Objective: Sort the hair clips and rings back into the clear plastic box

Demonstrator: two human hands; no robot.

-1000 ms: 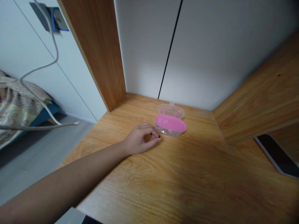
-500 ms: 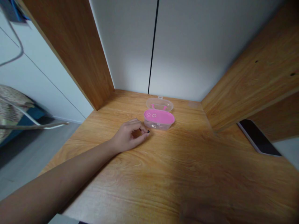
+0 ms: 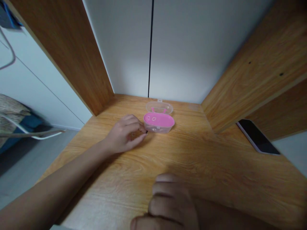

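A small clear plastic case (image 3: 159,122) with a pink insert lies open on the wooden desk (image 3: 196,159), its clear lid tipped back toward the wall. My left hand (image 3: 123,134) rests on the desk just left of the case, fingers pinched together on a tiny dark object I cannot name. My right hand (image 3: 170,204) is at the bottom edge of the view, close to the camera and blurred, with its fingers curled. Whether it holds anything is hidden.
A black phone (image 3: 257,140) lies on the desk at the right, under a wooden shelf board (image 3: 254,73). A wooden side panel (image 3: 67,54) stands at the left. White wall panels close the back. A bed and cable show at far left.
My right hand has come into view at the bottom. My left hand stays pinched beside the case. The camera has turned a little to the right.
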